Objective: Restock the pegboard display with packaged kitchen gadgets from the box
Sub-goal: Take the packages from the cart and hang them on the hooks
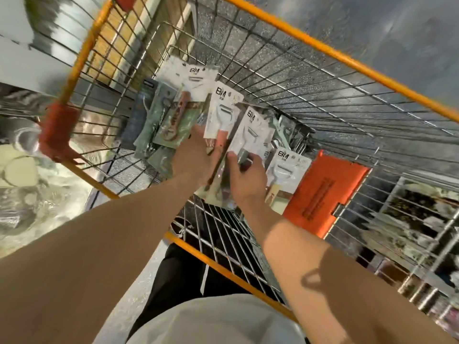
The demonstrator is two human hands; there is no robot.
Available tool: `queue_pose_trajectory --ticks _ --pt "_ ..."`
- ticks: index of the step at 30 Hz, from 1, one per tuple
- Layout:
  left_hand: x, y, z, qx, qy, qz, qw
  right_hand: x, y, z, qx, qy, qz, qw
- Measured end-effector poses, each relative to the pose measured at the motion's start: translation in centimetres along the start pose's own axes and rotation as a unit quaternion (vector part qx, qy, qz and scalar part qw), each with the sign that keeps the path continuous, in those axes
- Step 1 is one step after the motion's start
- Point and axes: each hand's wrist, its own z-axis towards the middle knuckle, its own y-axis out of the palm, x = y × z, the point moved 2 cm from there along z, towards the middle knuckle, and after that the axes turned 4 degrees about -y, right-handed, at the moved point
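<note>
The left hand (196, 157) had its grip on a pink-handled peeler pack (221, 112) and the right hand (248, 181) pinched a grey-handled peeler pack (254, 131), both over the wire cart (323, 49), where other packs (171, 120) lay. All the hanging, I judged, remained.

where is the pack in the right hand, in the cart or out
In the cart: the right hand pinches the peeler pack inside the wire walls.
</note>
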Motion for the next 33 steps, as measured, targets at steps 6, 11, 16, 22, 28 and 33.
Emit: queue_pose_trajectory --ticks 6,11,16,22,28,33 --pt "-0.5 -0.1 -0.1 -0.128 -0.001 -0.126 0.984 0.1 0.9 0.8 -0.020 -0.046 0.010 0.999" --pt "-1.0 0.9 0.2 -0.137 0.011 -0.056 0.989 2.3 -1.0 0.5 0.015 -0.021 -0.020 0.999" --pt "-0.9 1.8 -0.8 -0.092 -0.033 -0.156 0.983 8.9 -3.6 2.2 0.067 0.194 -0.077 0.976" --pt "-1.0 3.1 -0.9 -0.099 -0.039 -0.181 0.978 13.3 -3.7 3.8 0.005 0.208 -0.072 0.975" --pt "-0.2 3.2 -1.6 -0.070 -0.043 -0.177 0.981 11.3 -4.5 2.1 0.072 0.108 -0.022 0.991" --pt "0.5 0.1 -2.6 -0.022 -0.030 -0.172 0.984 6.4 -6.6 -0.7 0.130 0.037 0.017 0.991"
